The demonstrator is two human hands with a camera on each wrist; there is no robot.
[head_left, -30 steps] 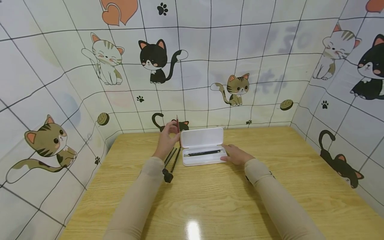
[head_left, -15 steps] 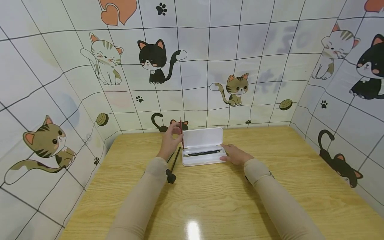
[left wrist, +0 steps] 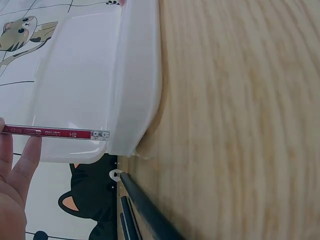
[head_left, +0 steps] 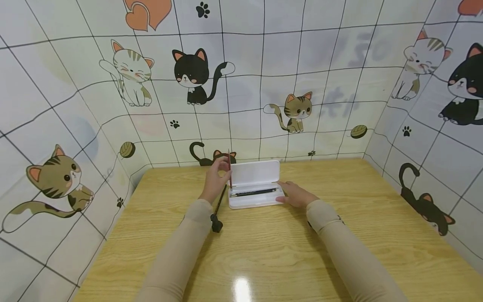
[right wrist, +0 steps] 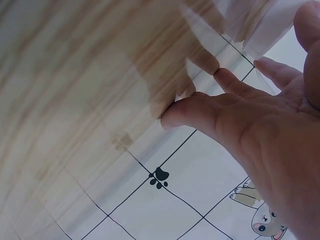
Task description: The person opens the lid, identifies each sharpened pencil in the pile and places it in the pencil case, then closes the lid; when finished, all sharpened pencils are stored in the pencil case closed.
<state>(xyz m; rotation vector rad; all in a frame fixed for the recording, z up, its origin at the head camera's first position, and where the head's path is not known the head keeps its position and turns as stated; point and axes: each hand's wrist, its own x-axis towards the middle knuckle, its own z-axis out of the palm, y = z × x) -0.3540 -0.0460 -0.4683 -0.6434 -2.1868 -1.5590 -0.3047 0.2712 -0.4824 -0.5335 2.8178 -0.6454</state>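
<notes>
My left hand (head_left: 216, 180) pinches a red pencil (head_left: 229, 167) between thumb and fingertips. The pencil stands upright, point up, at the left end of an open white pencil case (head_left: 255, 173). In the left wrist view, the silver end of the red pencil (left wrist: 100, 135) lies in front of the case's lid (left wrist: 75, 75). A dark pencil (head_left: 253, 192) lies lengthwise in the case's tray. My right hand (head_left: 298, 195) holds the case's right end, thumb at the front and fingers towards the hinge. In the right wrist view, several fingertips of the right hand (right wrist: 260, 120) touch the table.
Left of the case, a dark rod (head_left: 221, 201) lies on the wooden table (head_left: 271, 251), a lumpy black object (head_left: 216, 225) at its near end. Further dark rods (left wrist: 129, 220) show in the left wrist view. A cat-print cloth (head_left: 249, 96) surrounds the table.
My left hand has moved slightly right with the red pencil, bringing it in front of the lid's left edge. My right hand and the pencil case have stayed put.
</notes>
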